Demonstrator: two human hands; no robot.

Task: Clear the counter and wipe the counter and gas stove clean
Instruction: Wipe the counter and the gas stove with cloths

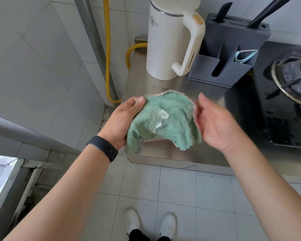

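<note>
Two hands spread the green cloth (163, 122) over the counter (163, 84) — left hand (122, 119) pinches its edge, right hand (214, 126) has its fingers hidden, grip unclear. Wiping with that face risks smearing the white residue (162, 117).

Blind spots from my seat: blur, hidden fingers, cropped edges.

The right hand (214, 122) is motion-blurred & its fingers sit behind the cloth (160, 119), so I can't tell if it grips. The left hand (119, 119) shows me only thumb & back, w/ the fingers buried in the folds. The cloth hides the strip of table (189, 86) beneath it. The kettle (169, 46) lid is cut by the top edge, its logo too small to read. The far knife handle (268, 11) runs out the top; the gas stove (292, 80) burner is cut at the right edge. The hose (108, 49) vanishes behind the kettle. The steel unit (5, 185) at btm-left is cropped.
</note>
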